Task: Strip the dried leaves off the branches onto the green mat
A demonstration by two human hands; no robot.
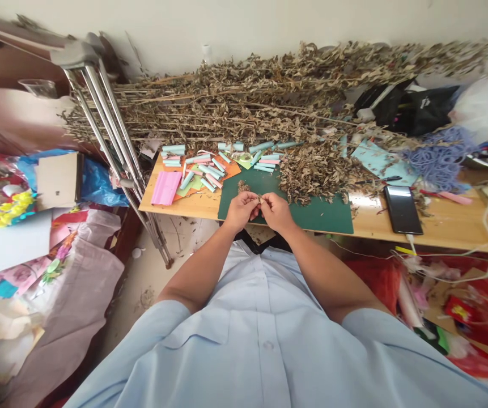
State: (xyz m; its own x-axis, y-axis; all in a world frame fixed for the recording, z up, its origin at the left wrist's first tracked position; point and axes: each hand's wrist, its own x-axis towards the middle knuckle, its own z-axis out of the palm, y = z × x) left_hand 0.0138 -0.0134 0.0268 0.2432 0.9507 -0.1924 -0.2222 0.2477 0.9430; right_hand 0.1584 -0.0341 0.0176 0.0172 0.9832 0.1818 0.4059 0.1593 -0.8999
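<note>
My left hand [242,211] and my right hand [276,212] meet at the front edge of a green mat [329,217]. Their fingertips are pinched together around a small bit of dried plant [261,200], partly hidden by the fingers. Just behind my left hand lies a small dried clump [242,186]. A pile of dry leaves [312,173] covers the back right of the mat. To the left are rolled blue and pink paper tubes [211,170] on orange and green sheets, with a folded pink paper [166,188] beside them.
Long dried stalks [226,96] stretch along the wall. Metal crutches [114,130] lean at the table's left end. On the right are a black phone [402,209] with a cable, blue cord [441,156] and a pen [390,178]. Cluttered bags and papers flank both sides.
</note>
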